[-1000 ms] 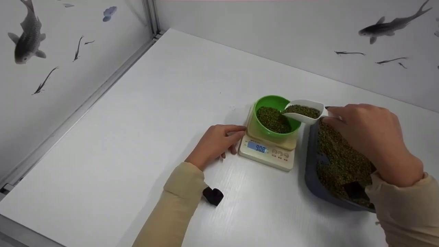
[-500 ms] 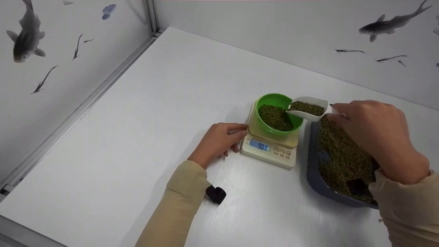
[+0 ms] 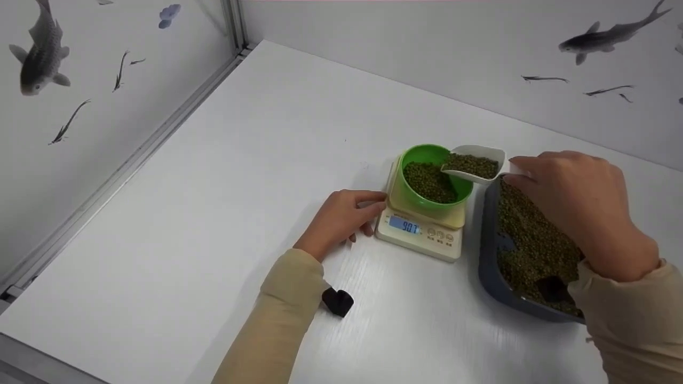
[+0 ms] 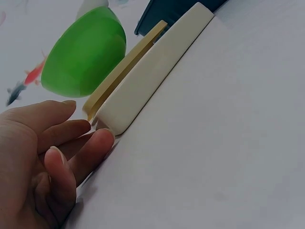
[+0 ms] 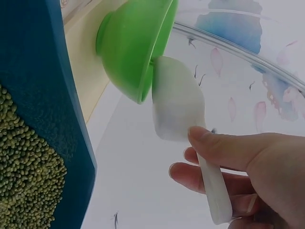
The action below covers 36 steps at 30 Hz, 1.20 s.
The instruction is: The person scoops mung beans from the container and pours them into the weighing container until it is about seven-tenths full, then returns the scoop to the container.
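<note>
My right hand (image 3: 579, 197) pinches the handle of a white scoop (image 5: 176, 102) between thumb and fingers. Green mung beans (image 3: 472, 165) lie in the scoop, whose lip is over the right rim of a green bowl (image 3: 427, 153). More beans (image 3: 429, 182) cover the bowl's bottom. The bowl sits on a cream kitchen scale (image 3: 416, 242), its lit display (image 3: 404, 224) reading about 90.7. At the scale's left edge rests my left hand (image 3: 341, 216), fingers loosely bent; in the left wrist view its fingertips (image 4: 105, 138) touch the scale's corner without gripping it.
Right of the scale stands a dark blue bin (image 3: 488, 266) holding many mung beans (image 3: 539, 256), partly under my right forearm. A black object (image 3: 338, 302) is at my left cuff. White walls (image 3: 405, 42) with fish pictures border the white table (image 3: 240, 176).
The scoop first shifts a little right, then slightly back left and up, staying by the bowl's rim. The display goes from about 90.8 to 90.7. My left hand keeps its place against the scale.
</note>
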Each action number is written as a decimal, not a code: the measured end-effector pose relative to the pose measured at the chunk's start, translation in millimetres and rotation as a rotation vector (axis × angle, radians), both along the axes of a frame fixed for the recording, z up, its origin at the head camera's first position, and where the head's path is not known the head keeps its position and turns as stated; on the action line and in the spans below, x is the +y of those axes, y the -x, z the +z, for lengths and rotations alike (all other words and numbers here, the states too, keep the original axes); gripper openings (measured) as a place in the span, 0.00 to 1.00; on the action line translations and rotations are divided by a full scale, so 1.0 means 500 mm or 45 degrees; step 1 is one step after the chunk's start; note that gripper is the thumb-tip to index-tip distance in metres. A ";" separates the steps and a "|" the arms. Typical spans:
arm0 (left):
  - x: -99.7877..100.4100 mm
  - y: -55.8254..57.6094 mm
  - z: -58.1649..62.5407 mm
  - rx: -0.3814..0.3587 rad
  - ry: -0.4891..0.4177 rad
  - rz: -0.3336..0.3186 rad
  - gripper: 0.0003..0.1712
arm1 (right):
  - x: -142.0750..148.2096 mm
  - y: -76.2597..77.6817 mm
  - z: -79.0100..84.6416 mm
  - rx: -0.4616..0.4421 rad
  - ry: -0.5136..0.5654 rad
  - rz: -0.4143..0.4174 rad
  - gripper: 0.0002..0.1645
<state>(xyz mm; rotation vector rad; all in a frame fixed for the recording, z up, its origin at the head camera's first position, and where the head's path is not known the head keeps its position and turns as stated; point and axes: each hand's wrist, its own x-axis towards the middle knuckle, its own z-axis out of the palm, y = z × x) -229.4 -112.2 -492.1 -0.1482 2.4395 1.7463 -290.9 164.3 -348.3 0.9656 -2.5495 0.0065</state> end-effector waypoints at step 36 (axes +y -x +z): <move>-0.008 -0.001 0.001 0.011 0.004 -0.026 0.16 | -0.026 -0.029 0.000 0.083 0.052 0.104 0.17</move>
